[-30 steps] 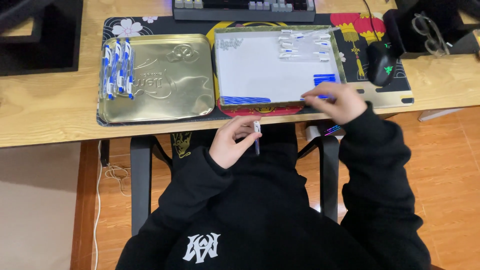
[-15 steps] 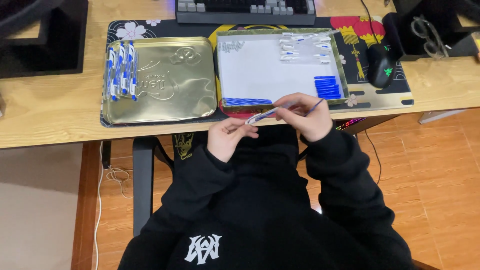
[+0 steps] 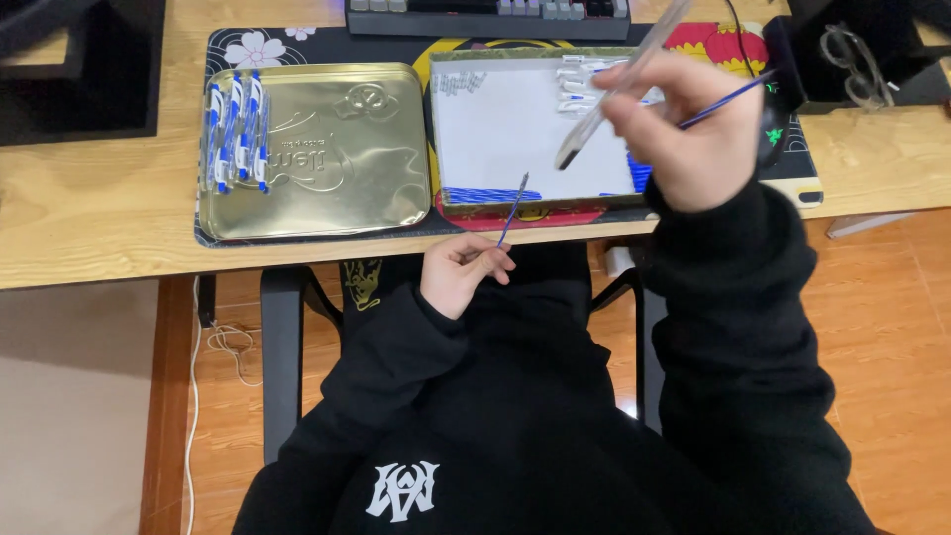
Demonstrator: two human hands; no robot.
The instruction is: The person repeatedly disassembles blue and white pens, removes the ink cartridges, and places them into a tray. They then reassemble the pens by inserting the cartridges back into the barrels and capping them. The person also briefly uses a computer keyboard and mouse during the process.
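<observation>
L hand sits low, just below the counter edge, fingers pinched on a thin blue pen refill; its tip points up-right, toward the front rim of the white-lined tray. R hand is raised over that tray's right side, fingers closed round a clear pen barrel held at a slant, dark tip end down-left, top end running out of frame. A 2nd blue refill sticks out up-right from the same hand.

White-lined tray holds a few clear pen parts near its back edge & a row of blue refills along its front edge. Just left of it, touching or nearly so, lies a gold tin lid, w/ a row of blue-and-white pens on its left side. Both rest on a dark printed desk mat. Keyboard at back, mouse mostly hidden behind R hand, glasses far right. Person wears a black hoodie.
</observation>
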